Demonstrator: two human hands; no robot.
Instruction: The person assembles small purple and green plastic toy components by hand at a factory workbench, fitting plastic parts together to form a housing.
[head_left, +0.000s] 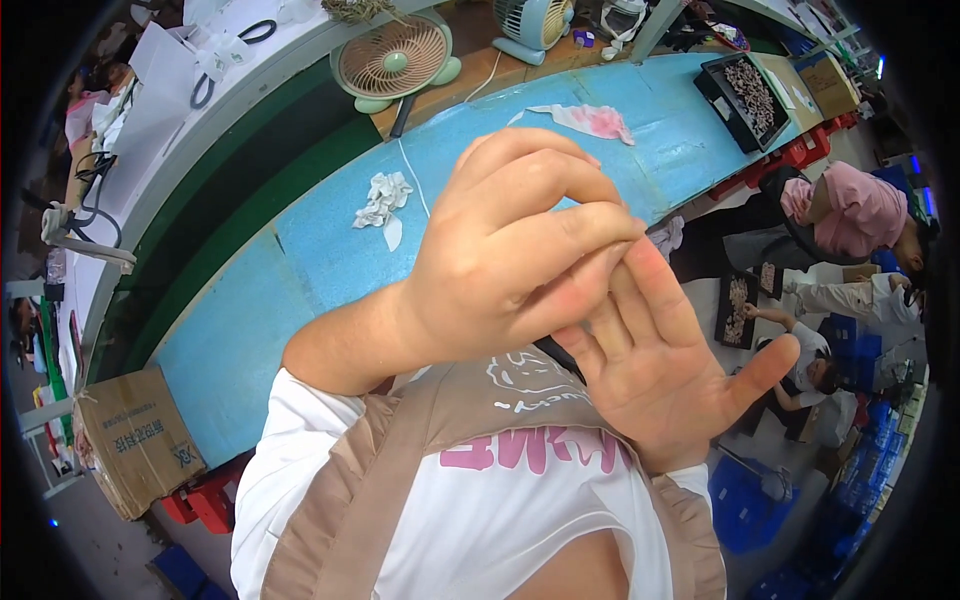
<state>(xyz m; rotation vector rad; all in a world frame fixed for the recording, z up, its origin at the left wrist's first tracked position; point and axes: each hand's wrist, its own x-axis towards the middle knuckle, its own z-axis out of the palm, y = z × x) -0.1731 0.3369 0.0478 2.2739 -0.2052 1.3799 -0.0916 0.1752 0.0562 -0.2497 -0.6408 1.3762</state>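
My left hand [530,235] is raised above the blue-topped table [345,260], back of the hand up. Its fingers are bent and pinched together at the tip of my right index finger. Whether anything small lies in that pinch is hidden. My right hand [655,375] faces palm up toward me, with the thumb stretched out to the right. Its other fingers reach up under my left hand, which partly covers them. Both hands are in front of my brown apron [350,490].
On the table lie crumpled white tissue [382,205] and a pink-stained cloth [590,122]. Two fans, one brown and green [395,62], one beige and blue [535,22], stand behind. A black tray of small pieces [745,100] is far right; a cardboard box [140,435] left. Co-workers [850,210] sit right.
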